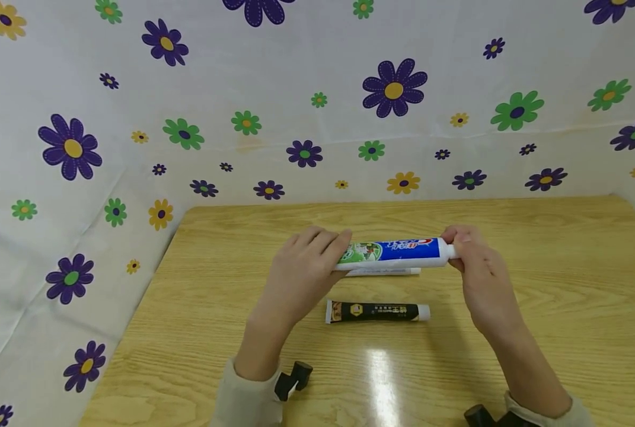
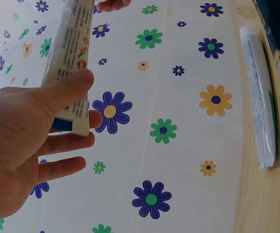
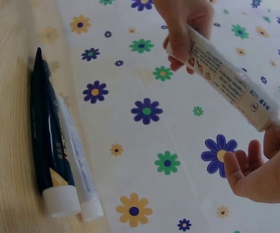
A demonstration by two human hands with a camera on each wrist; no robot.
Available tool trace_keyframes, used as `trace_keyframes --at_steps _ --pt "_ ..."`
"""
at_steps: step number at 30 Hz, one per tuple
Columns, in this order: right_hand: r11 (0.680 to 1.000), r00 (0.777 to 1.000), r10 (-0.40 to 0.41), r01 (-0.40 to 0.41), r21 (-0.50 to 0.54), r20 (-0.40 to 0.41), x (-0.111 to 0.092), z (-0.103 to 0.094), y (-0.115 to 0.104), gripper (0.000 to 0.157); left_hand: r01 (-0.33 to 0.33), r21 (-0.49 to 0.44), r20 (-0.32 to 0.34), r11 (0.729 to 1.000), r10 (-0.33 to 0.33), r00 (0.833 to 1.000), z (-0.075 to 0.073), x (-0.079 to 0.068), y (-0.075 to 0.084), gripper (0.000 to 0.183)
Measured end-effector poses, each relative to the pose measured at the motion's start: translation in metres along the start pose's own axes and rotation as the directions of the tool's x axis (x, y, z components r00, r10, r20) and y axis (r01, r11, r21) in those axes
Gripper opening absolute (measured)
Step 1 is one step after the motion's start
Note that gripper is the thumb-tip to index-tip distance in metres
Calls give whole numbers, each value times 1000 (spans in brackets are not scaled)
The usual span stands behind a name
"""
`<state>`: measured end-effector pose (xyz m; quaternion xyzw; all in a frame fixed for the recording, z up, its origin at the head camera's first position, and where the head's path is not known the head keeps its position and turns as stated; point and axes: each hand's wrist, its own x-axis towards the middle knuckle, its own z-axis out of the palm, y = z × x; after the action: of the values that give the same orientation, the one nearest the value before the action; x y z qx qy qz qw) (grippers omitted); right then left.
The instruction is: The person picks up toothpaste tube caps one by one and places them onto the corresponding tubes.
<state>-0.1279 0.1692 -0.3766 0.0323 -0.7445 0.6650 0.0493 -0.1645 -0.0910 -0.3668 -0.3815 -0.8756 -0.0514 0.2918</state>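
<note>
A blue, green and white toothpaste tube (image 1: pixel 408 252) is held level above the table between both hands. My left hand (image 1: pixel 301 276) pinches its flat end, thumb on one face and fingers behind, as the left wrist view shows on the tube (image 2: pixel 72 53). At the other end my right hand (image 1: pixel 485 290) grips the white cap with thumb and fingers; in the right wrist view the cap is hidden by the right hand (image 3: pixel 271 170). Printed text on the back of the tube (image 3: pixel 227 85) faces the right wrist camera.
A black tube with a white cap (image 1: pixel 378 312) lies on the wooden table (image 1: pixel 189 332), nearer my body. Behind it lies a white tube (image 1: pixel 389 272), partly covered by the held one. A flower-patterned cloth (image 1: pixel 274 77) hangs at the back and left.
</note>
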Motion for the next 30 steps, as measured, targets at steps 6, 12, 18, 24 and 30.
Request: trace_keyframes --at_steps 6,12,18,24,30 --pt "999 1000 -3 4 34 -17 3 -3 1 49 14 5 3 1000 -14 1000 2 -2 -6 44" --pt "1000 1000 10 -10 10 -11 8 -4 5 47 221 -283 214 933 -164 963 4 -8 -15 59" --pt "1000 1000 -12 12 -9 -16 12 -9 11 47 547 -784 519 293 -175 837 12 -13 -27 59" --pt "1000 999 7 -7 14 48 19 -3 17 48 570 -821 534 -36 -402 744 23 -6 -24 42" --pt "978 970 171 -147 -149 170 23 -4 25 53 613 -787 557 -73 -511 654 36 -4 -24 39"
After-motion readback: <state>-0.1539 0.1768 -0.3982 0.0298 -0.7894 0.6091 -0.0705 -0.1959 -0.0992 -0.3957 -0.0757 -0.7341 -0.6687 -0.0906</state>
